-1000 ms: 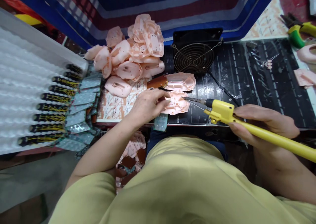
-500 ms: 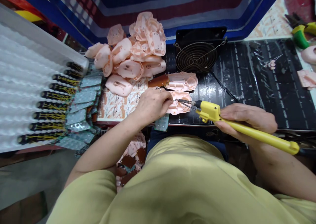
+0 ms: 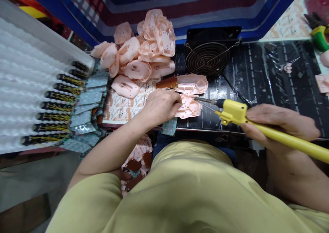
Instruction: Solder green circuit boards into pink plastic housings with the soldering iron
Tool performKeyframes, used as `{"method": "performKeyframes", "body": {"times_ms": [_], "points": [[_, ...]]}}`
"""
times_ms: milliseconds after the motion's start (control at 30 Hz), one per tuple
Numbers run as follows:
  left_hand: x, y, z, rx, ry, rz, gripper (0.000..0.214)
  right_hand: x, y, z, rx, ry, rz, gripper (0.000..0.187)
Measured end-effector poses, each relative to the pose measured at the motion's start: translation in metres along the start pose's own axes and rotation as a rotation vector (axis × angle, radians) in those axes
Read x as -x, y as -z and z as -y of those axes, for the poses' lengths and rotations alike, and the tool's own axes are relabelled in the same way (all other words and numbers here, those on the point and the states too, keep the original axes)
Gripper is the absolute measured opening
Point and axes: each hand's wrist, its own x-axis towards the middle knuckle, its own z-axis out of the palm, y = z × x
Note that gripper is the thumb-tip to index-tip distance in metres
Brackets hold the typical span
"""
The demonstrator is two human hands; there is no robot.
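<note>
My left hand rests with fingers pinched on the left edge of a pink plastic shell lying on the black mat. My right hand is wrapped round the yellow soldering iron, whose metal tip points left just above the shell's right side. A second pink shell with a brown strip lies directly behind it. What the left fingertips pinch is too small to make out.
A heap of pink shells sits at the back left. A black wire-guard fan stands behind the work. A white tray with dark boards and green circuit boards is at left. More pink parts lie in my lap area.
The soldering iron drew in to the shell half a second ago, then pulled back right a little. My left hand stayed on the shell.
</note>
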Motion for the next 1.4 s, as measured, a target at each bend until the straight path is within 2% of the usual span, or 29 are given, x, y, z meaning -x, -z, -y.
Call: {"method": "performKeyframes", "body": {"times_ms": [67, 200, 300, 400, 500, 567, 700, 933, 1067, 1200, 1267, 1333, 1400], "points": [[0.0, 0.0, 0.001, 0.008, 0.009, 0.003, 0.021, 0.006, -0.002, -0.001, -0.006, -0.003, 0.011, 0.032], [0.001, -0.002, 0.002, 0.012, -0.006, -0.016, 0.021, 0.018, -0.007, 0.003, 0.149, -0.164, -0.102, 0.046], [0.004, -0.004, 0.002, 0.012, -0.015, -0.035, 0.022, 0.025, -0.008, 0.006, 0.185, -0.221, -0.146, 0.056], [0.005, -0.005, 0.002, 0.022, -0.021, -0.048, 0.022, 0.027, -0.007, 0.005, 0.202, -0.212, -0.087, 0.054], [0.006, -0.004, 0.002, 0.055, -0.02, -0.037, 0.021, 0.025, -0.006, 0.004, 0.202, -0.145, -0.025, 0.053], [0.007, -0.004, 0.002, 0.083, -0.003, -0.037, 0.021, 0.024, -0.005, 0.006, 0.206, -0.134, -0.024, 0.051], [0.008, -0.007, 0.002, 0.128, 0.02, -0.052, 0.019, 0.023, -0.005, 0.01, 0.231, -0.208, -0.031, 0.041], [0.009, -0.015, 0.005, 0.182, -0.013, -0.128, 0.015, 0.025, -0.005, 0.011, 0.236, -0.227, -0.031, 0.035], [0.01, -0.017, 0.007, 0.181, -0.05, -0.134, 0.015, 0.027, -0.006, 0.011, 0.238, -0.229, -0.05, 0.033], [0.016, -0.014, 0.015, 0.175, -0.12, -0.193, 0.023, 0.031, -0.003, 0.009, 0.233, -0.258, -0.12, 0.036], [0.021, -0.014, 0.021, 0.18, -0.169, -0.232, 0.039, 0.033, -0.001, 0.007, 0.216, -0.251, -0.162, 0.043], [0.026, -0.017, 0.027, 0.178, -0.245, -0.208, 0.055, 0.033, 0.001, 0.004, 0.187, -0.236, -0.216, 0.049], [0.03, -0.024, 0.03, 0.156, -0.32, -0.159, 0.057, 0.032, 0.001, 0.002, 0.158, -0.219, -0.289, 0.047]]}}
